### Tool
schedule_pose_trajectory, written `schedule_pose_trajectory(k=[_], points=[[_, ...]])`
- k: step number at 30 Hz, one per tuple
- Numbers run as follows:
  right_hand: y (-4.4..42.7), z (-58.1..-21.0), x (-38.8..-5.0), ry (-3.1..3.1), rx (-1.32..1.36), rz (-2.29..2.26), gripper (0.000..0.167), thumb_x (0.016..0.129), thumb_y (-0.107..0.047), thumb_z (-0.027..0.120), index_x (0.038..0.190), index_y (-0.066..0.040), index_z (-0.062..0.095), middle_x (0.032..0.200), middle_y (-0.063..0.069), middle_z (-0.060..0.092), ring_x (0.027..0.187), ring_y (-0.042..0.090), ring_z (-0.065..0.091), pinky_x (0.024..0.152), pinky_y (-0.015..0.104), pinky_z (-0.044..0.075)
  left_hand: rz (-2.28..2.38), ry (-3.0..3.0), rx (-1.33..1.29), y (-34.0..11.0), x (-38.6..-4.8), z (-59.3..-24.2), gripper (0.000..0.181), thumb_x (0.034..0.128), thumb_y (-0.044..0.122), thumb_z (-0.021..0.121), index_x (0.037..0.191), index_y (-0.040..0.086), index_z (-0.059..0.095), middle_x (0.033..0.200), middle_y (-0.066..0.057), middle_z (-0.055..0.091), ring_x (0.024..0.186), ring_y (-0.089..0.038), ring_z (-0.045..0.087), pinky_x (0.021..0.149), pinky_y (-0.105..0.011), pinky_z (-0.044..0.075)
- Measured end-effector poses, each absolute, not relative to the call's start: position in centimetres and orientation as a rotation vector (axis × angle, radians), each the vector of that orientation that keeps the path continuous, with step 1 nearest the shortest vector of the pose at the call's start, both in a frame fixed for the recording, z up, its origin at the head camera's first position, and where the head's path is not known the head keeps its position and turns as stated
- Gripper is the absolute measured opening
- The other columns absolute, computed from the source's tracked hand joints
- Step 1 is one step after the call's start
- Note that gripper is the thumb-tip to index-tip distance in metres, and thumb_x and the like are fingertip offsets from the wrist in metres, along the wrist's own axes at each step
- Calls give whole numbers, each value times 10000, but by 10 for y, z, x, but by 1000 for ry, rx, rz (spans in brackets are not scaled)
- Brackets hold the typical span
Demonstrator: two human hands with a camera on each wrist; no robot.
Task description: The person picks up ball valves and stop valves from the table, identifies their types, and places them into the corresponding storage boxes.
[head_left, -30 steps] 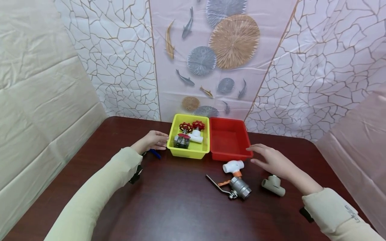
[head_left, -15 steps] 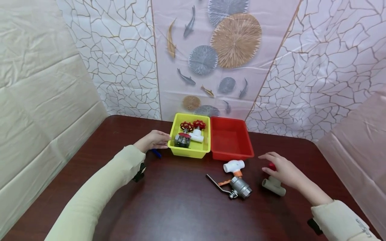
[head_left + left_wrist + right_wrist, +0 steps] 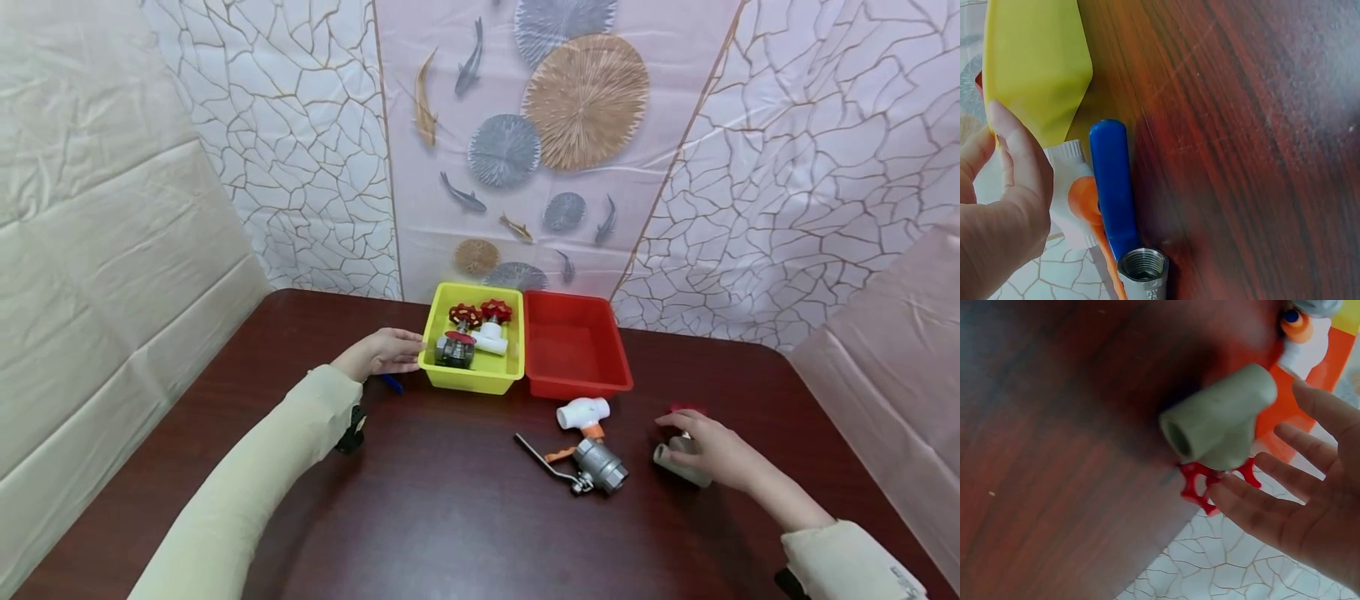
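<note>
My left hand (image 3: pixel 381 352) pinches the near-left rim of the yellow bin (image 3: pixel 470 382) between thumb and fingers. Inside that bin lie a dark metal valve (image 3: pixel 454 350), a white valve (image 3: pixel 491 339) with a red handwheel, and another red handwheel (image 3: pixel 466 315). My right hand (image 3: pixel 716 450) hovers with spread, straight fingers over a grey-green tee-shaped stop valve (image 3: pixel 1222 415). Its red handwheel (image 3: pixel 1197 487) shows beside the fingers in the right wrist view. Whether the fingertips touch it, I cannot tell.
An empty red bin (image 3: pixel 573 389) adjoins the yellow one. Before it lie a white ball valve (image 3: pixel 582 412) with an orange handle and a steel ball valve (image 3: pixel 600 465) with a long lever. Beside my left hand are a blue-handled valve (image 3: pixel 1112 181) and a white-and-orange valve (image 3: pixel 1067 172).
My right hand has moved away from the red bin's corner, rightward and nearer, down over the grey-green stop valve. The left hand stays at the yellow bin's rim.
</note>
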State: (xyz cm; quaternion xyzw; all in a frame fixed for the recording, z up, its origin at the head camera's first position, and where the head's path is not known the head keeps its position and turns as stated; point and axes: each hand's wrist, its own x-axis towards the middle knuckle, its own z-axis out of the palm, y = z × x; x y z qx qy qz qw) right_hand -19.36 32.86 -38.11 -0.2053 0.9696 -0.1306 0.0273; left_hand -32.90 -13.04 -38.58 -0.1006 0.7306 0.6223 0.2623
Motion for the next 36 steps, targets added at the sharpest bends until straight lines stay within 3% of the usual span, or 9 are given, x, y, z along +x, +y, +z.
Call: schedule_pose_trajectory(k=[7,13,17,20,26,36], points=[[335,-393,-193,2963,-646,-382,542,722,-193,792,1163,51,593,1182,287,548,1018,384,576,791,507,497,1675,1998,-259,-132,-330,-391,442,949,132,554,1360,14,440,1152,-110,586,739,-84,605,763,-207,545],[339,-403,-198,2929,-699,-331,489,711,-213,800,1101,19,618,1079,184,564,864,222,573,695,357,486,1707,1979,-210,-136,-334,-397,429,905,159,629,1289,16,504,1074,-100,618,804,-125,617,806,-243,545],[340,-409,-202,2892,-764,-344,449,736,-225,786,1069,-17,569,1026,119,546,823,173,548,697,360,458,1677,2021,-218,-133,-332,-395,429,940,152,574,1333,18,467,1125,-101,591,791,-98,617,827,-226,537],[340,-410,-206,2856,-817,-385,417,753,-239,776,1026,-58,517,978,82,507,809,164,520,695,363,422,1673,2033,-222,-133,-330,-393,415,954,140,547,1335,4,455,1089,-94,586,734,-78,616,779,-208,545],[342,-411,-213,2801,-777,-400,375,778,-285,754,967,-80,504,912,52,445,748,100,443,609,236,380,1711,2008,-235,-133,-327,-390,415,951,124,548,1334,-4,453,968,-53,577,700,-79,608,678,-182,545],[343,-419,-210,2872,-763,-388,384,765,-300,762,971,-51,555,908,53,459,719,67,426,581,214,373,1707,2025,-231,-133,-329,-392,417,953,125,543,1337,-11,454,920,-38,578,679,-81,609,661,-184,546]])
